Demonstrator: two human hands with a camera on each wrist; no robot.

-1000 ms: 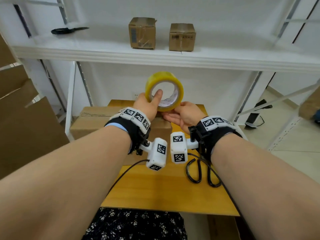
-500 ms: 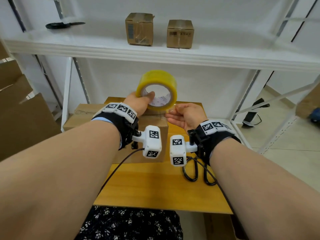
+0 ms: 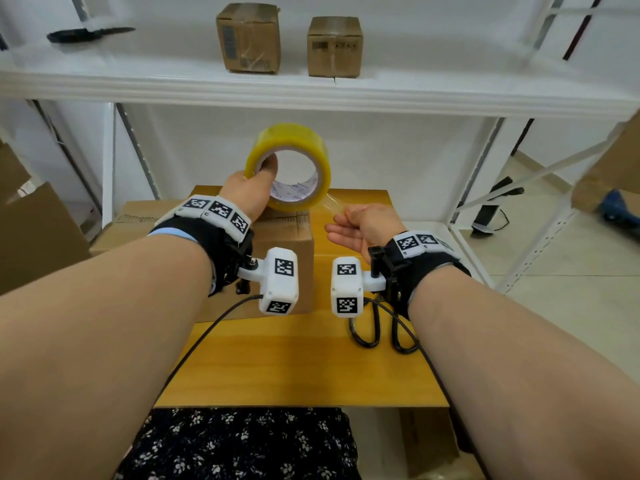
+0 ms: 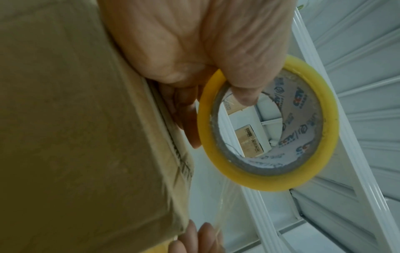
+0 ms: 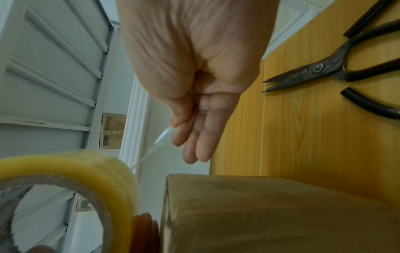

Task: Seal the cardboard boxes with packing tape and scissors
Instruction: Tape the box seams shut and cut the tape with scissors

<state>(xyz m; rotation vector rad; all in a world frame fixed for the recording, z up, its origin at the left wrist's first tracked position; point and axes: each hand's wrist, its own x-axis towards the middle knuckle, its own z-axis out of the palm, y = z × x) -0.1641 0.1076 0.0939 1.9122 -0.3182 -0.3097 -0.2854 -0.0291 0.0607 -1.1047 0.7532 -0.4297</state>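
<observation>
Yellow packing tape roll (image 3: 288, 168) stands on edge above the cardboard box (image 3: 284, 244), gripped by a person's left hand (image 3: 247, 192) with the thumb hooked through the core and the fingers wrapped round the outer side. Just to the right of the box, the right hand (image 3: 363, 226) pinches the free end of a clear tape strip (image 3: 334, 204) between thumb and forefinger, the other fingers loosely extended; the strip runs taut from the roll's lower edge to that pinch. The box sits on a wooden table (image 3: 294, 358), its near face toward the camera. Dark metal scissors (image 5: 337, 66) lie flat on the table to the right of the box, blades nearly closed and tips pointing toward the far edge; their looped handles (image 3: 381, 327) show below the right wrist in the head view. Behind the box, a white shelf (image 3: 311, 95) carries two small taped cartons (image 3: 334, 46) side by side and, far to their left, a dark tool (image 3: 86, 33) too small to identify. Flattened cardboard (image 3: 38, 230) leans to the left of the box.
</observation>
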